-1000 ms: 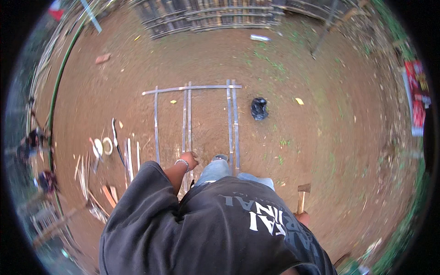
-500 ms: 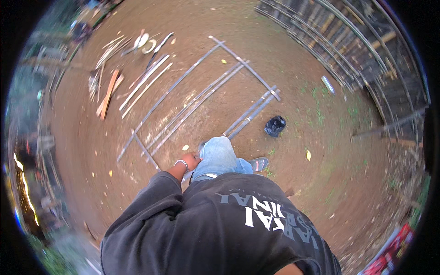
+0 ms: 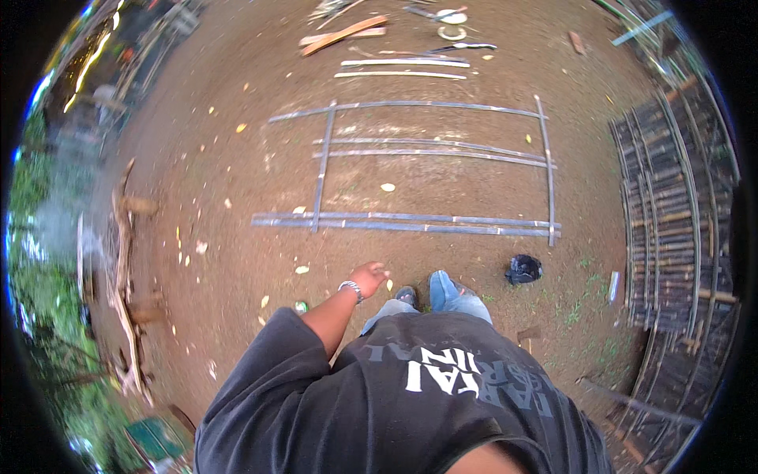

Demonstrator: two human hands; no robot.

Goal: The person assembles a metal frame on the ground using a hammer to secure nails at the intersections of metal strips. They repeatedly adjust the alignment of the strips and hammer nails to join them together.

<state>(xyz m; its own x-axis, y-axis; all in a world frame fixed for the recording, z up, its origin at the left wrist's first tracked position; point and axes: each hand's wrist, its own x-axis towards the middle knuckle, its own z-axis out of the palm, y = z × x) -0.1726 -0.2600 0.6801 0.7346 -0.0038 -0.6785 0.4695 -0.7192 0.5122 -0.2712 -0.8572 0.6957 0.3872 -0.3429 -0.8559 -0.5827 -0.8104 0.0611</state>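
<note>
Head view: bamboo frame (image 3: 410, 158) grey, flat on dirt.

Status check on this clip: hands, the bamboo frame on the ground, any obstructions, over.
Left hand empty, open, swinging at the side; right hand out of view. Grey bamboo pole frame flat on bare dirt ahead, untouched. Small black bag lies near the feet, right of path.

Saw no packages, signs or screens on the dirt yard. Only label-like thing was the white block lettering (image 3: 466, 375) printed across my dark shirt (image 3: 355, 411), chest level, below my knees.
</note>
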